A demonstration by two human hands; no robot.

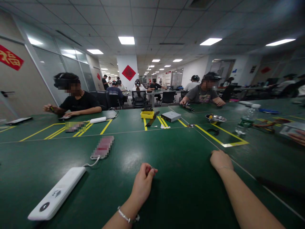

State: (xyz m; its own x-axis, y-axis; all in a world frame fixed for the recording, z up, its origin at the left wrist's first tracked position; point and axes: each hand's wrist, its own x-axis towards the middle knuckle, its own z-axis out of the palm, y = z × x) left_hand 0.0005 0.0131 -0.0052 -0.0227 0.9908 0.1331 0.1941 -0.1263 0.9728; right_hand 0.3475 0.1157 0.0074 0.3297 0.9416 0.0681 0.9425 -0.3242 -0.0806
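Note:
My left hand (143, 182) rests low on the green table (176, 165), a little left of the middle. Its fingers are pinched together round a small dark thing that I cannot make out. A thin silver bracelet (125, 216) circles that wrist. My right hand (221, 160) lies on the table further right, its knuckles up and its fingers curled under, out of sight. Nothing shows in it. The two hands are apart, with bare green surface between them.
A white power bank (57, 192) lies at the lower left, cabled to a phone (103, 147). Further back stand a yellow tray (147, 114), a grey box (171, 116) and a metal dish (215, 118). Yellow tape lines mark the table. People sit across it and at desks behind.

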